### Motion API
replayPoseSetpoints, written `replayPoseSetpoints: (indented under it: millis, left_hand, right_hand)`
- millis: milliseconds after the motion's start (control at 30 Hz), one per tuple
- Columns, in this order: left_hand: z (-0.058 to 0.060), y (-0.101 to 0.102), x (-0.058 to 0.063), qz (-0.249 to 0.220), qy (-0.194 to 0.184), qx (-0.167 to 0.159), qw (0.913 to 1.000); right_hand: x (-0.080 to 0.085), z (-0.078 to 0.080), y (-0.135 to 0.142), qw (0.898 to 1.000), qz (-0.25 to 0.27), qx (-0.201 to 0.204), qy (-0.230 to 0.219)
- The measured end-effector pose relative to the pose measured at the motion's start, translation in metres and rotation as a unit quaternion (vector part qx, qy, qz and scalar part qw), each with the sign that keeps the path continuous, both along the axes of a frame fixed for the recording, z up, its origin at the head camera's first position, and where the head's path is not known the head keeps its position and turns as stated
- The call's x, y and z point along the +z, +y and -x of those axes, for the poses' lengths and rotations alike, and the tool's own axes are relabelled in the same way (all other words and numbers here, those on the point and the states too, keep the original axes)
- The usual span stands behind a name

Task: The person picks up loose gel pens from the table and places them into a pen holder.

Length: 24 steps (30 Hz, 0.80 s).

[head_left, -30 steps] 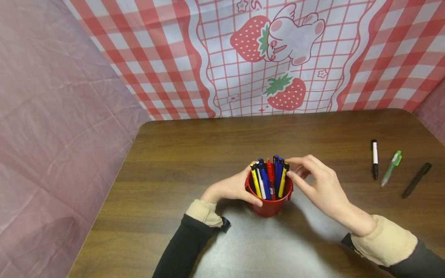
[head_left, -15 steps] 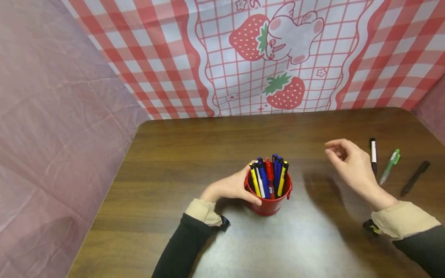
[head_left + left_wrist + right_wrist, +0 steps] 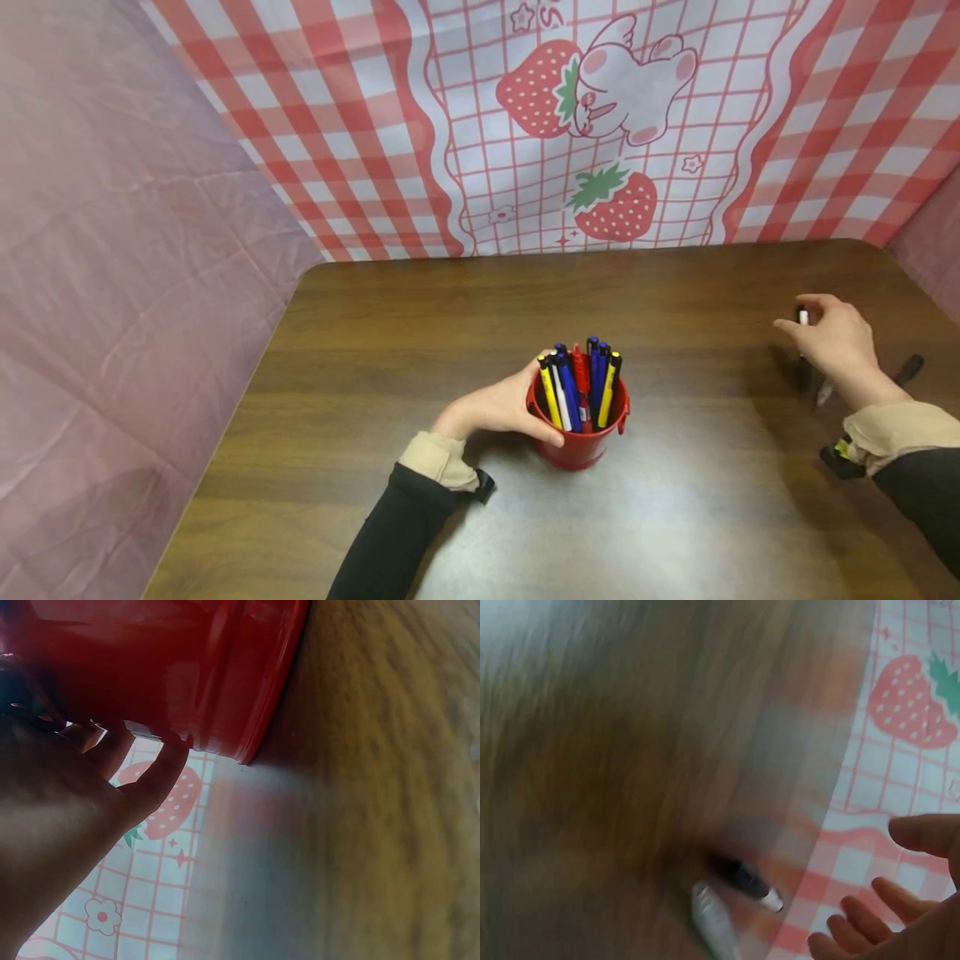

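My left hand (image 3: 498, 406) grips the side of a small red bucket (image 3: 577, 452) standing on the table, thumb at the near rim. In the left wrist view its fingers curl against the red wall (image 3: 142, 667). Several pens (image 3: 573, 387) stand in the bucket, with yellow, blue, white and red barrels. At the right, my right hand (image 3: 840, 337) hovers over a black-and-white marker (image 3: 803, 317), thumb and fingers spread. The right wrist view has the marker (image 3: 746, 879) apart from those fingers. Below the hand shows the tip of a green pen (image 3: 824, 392), mostly hidden.
A black pen (image 3: 911, 367) lies at the far right, partly behind the right wrist. The brown wooden table (image 3: 420, 325) ends at a red-and-white strawberry-print cloth (image 3: 480, 167). Pinkish fabric (image 3: 150, 292) hangs along the left side.
My right hand has left the pens in the bucket and travelled right, to above the black-and-white marker. The left hand and bucket have stayed in place.
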State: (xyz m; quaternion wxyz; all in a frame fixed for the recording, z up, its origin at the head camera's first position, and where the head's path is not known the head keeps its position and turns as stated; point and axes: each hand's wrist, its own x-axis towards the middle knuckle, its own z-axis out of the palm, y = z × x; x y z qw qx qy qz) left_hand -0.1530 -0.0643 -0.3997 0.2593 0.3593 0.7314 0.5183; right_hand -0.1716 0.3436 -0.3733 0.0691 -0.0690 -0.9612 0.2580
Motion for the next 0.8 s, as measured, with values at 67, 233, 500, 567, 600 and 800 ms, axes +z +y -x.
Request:
replayPoseSetpoints:
  millis: [67, 233, 500, 567, 600, 800]
  left_hand:
    - [0.0, 0.0, 0.0, -0.002, 0.0, 0.002, 1.0]
    - [0.0, 0.0, -0.001, -0.007, -0.003, 0.002, 1.0]
    - [0.0, -0.001, 0.0, -0.007, -0.007, 0.005, 0.9999]
    - [0.0, -0.001, 0.0, -0.008, -0.01, 0.003, 0.9999]
    - [0.001, -0.001, 0.0, -0.007, -0.01, 0.002, 0.9999]
    - [0.001, -0.001, -0.001, -0.006, -0.009, 0.0, 0.9999]
  right_hand:
    - [-0.002, 0.002, 0.006, 0.999, -0.012, -0.003, -0.031]
    - [-0.007, 0.002, 0.017, 0.996, -0.044, -0.024, -0.069]
    - [-0.013, 0.003, 0.021, 0.995, -0.064, -0.017, -0.073]
    - [-0.015, 0.003, 0.021, 0.995, -0.068, -0.012, -0.067]
    - [-0.016, 0.004, 0.021, 0.995, -0.07, -0.012, -0.067]
    - [-0.017, 0.007, 0.02, 0.995, -0.075, -0.011, -0.061]
